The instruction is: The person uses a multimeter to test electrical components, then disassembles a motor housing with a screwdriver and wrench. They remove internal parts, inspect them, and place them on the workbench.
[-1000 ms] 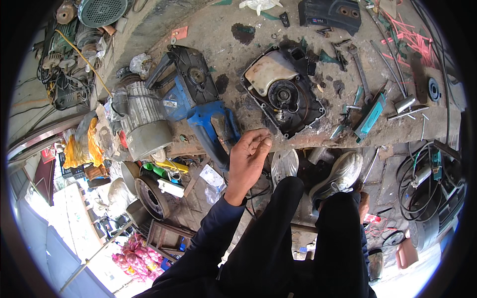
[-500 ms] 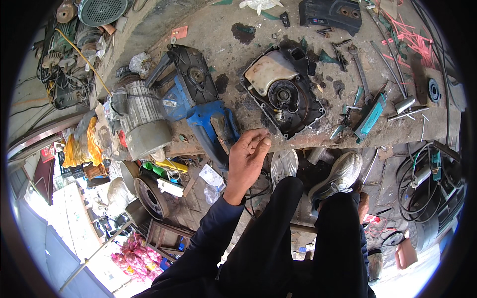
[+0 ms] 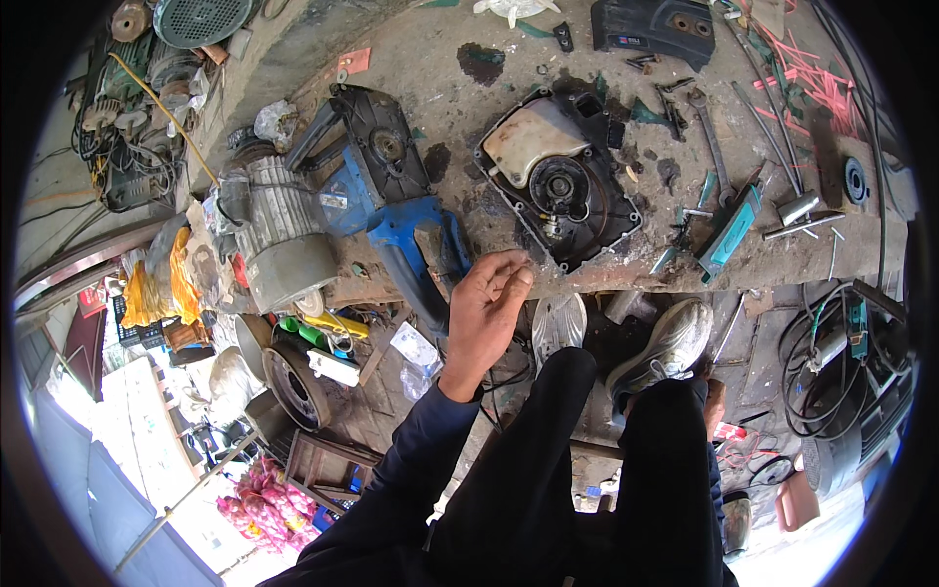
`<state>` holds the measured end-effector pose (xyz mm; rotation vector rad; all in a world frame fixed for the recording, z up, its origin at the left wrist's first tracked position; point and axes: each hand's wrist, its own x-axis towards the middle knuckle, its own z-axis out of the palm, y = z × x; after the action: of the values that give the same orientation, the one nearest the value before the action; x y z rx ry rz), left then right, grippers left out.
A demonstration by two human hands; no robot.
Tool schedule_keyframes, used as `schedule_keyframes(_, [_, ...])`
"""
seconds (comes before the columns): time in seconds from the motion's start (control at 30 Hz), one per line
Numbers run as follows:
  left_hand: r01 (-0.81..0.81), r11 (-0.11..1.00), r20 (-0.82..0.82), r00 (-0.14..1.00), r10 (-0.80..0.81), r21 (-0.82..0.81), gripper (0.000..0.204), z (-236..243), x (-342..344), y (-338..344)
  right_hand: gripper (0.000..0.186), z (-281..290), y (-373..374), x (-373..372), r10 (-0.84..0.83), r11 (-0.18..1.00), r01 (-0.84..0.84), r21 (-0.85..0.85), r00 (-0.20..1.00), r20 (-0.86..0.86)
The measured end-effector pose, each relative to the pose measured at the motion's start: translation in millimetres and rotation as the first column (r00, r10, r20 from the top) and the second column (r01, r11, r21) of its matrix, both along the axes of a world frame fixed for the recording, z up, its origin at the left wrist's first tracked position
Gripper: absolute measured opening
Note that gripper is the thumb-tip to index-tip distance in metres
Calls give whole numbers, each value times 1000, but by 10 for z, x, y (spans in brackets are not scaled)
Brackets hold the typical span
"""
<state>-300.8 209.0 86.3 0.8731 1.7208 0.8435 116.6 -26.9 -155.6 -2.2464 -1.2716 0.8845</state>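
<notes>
My left hand (image 3: 491, 315) is at the front edge of the bench, thumb and fingers pressed together in a pinch. Whatever may be between the fingertips is too small or hidden to make out. Just beyond it lies an opened black machine housing (image 3: 606, 220) with a whitish tank (image 3: 533, 142) and a round hub (image 3: 561, 186) inside. Left of my hand rests a blue power tool body (image 3: 396, 254) with a loop handle and a dark gear plate (image 3: 386, 142). Low beside my right knee, my right hand (image 3: 716, 406) shows only in part; its fingers are hidden.
A grey electric motor (image 3: 284, 235) stands on the bench at left. To the right lie a teal-handled tool (image 3: 732, 233), a wrench (image 3: 711, 142), a hammer (image 3: 797, 205) and a black cover (image 3: 653, 29). Coiled cables (image 3: 817, 362) and a wheel rim (image 3: 296, 386) are below the bench.
</notes>
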Motion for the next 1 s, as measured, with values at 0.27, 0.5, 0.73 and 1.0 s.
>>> schedule_keyframes(0.27, [-1, 1000, 13, 1000, 1, 2, 25, -20, -7, 7, 32, 27, 39, -36, -21, 1000, 21, -5, 999, 27])
schedule_keyframes(0.5, [-19, 1000, 26, 999, 20, -18, 26, -40, 6, 10, 33, 1, 13, -4, -14, 1000, 14, 5, 1000, 7])
schedule_keyframes(0.73, [-22, 1000, 45, 999, 22, 9, 29, -53, 9, -1, 34, -143, -64, 87, -50, 996, 55, -69, 996, 80])
schedule_keyframes(1.0, [-9, 999, 0, 1000, 9, 48, 30, -90, 1, -11, 35, -150, -73, 102, -43, 997, 43, -63, 999, -6])
